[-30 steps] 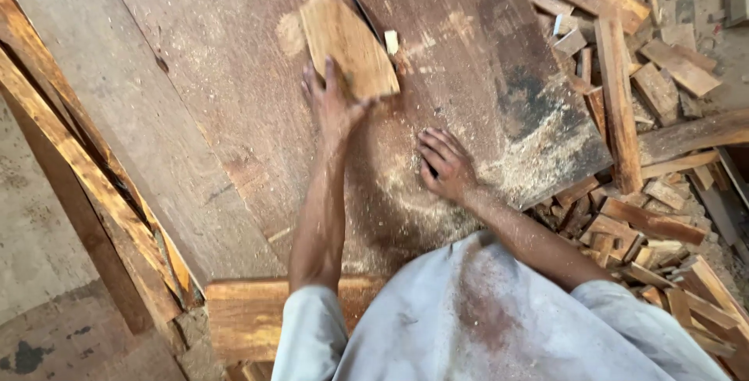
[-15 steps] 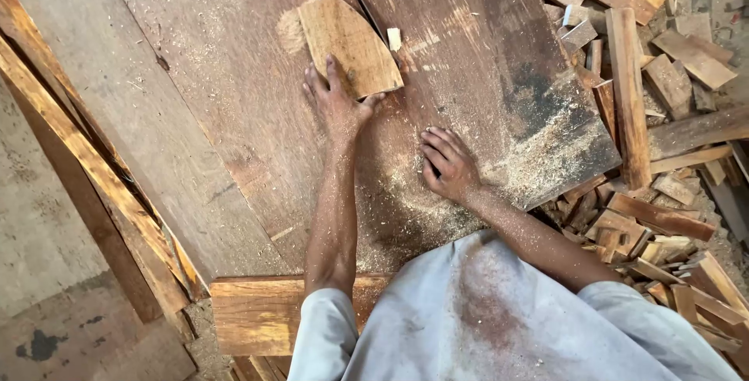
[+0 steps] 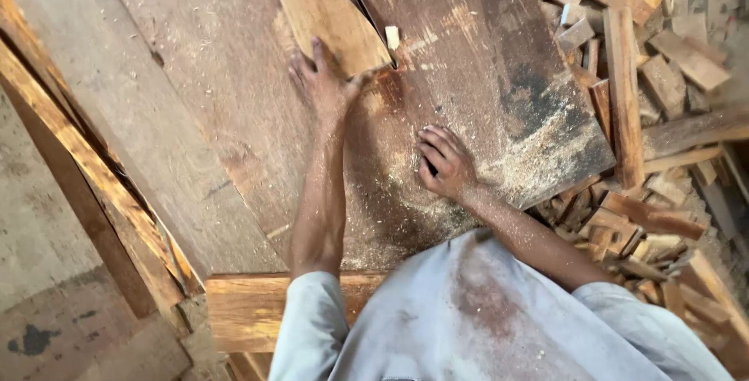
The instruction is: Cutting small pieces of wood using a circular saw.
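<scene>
A flat piece of light brown wood (image 3: 331, 22), curved on one side, lies on the big dusty saw table (image 3: 234, 139) beside a thin blade slot (image 3: 367, 8). My left hand (image 3: 324, 85) presses on the piece's near edge, fingers spread over it. My right hand (image 3: 445, 163) rests flat on the table closer to me, fingers loosely bent, holding nothing, in a patch of sawdust (image 3: 538, 155). A small pale wood chip (image 3: 392, 36) sits just right of the piece.
A heap of wood offcuts (image 3: 640, 116) fills the floor right of the table. Long planks (image 3: 70, 163) lean along the table's left side. A thick wooden beam (image 3: 250, 303) runs under the near edge, by my light grey shirt.
My left hand has kept pressing the wood piece, which sits slightly further along the slot. My right hand has stayed on the table.
</scene>
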